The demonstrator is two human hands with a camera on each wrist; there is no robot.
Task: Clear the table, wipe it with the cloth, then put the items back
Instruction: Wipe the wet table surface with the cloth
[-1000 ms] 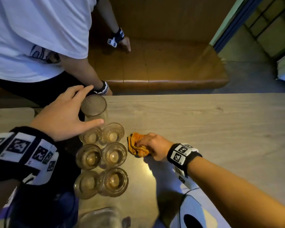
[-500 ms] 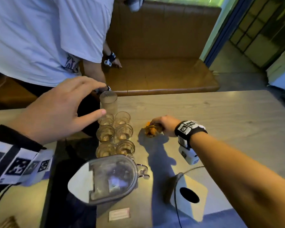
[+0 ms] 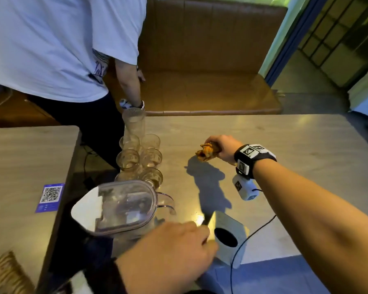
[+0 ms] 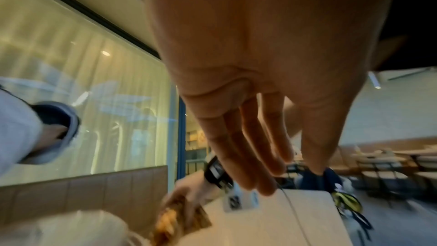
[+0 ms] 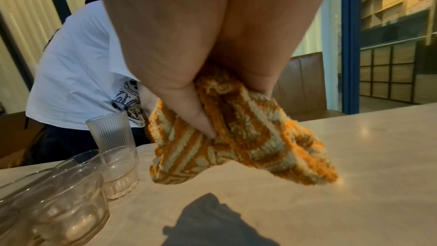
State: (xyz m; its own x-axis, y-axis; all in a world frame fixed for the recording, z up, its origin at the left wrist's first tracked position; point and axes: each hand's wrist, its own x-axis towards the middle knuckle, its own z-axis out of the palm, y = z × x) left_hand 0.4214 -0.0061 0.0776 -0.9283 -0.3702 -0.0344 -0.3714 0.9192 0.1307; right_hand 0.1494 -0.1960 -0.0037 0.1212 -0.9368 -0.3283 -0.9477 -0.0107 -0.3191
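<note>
The orange cloth (image 3: 207,151) is gripped above the desk (image 3: 285,145) by the right hand (image 3: 223,147); left hand (image 3: 168,251) fingers are extended, their tips hidden in the head view.

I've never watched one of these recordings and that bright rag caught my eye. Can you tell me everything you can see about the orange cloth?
The orange cloth looks like thick, knitted or terry-like fabric, patterned in orange, brown and pale grey-green stripes and zigzags. It is bunched up, not spread flat. The right hand grips it from above, thumb pressed into its folds. The loose ends hang down just above the table, casting a shadow below; whether the lowest corner touches the surface is unclear. It sits to the right of the small glasses, apart from them.
</note>
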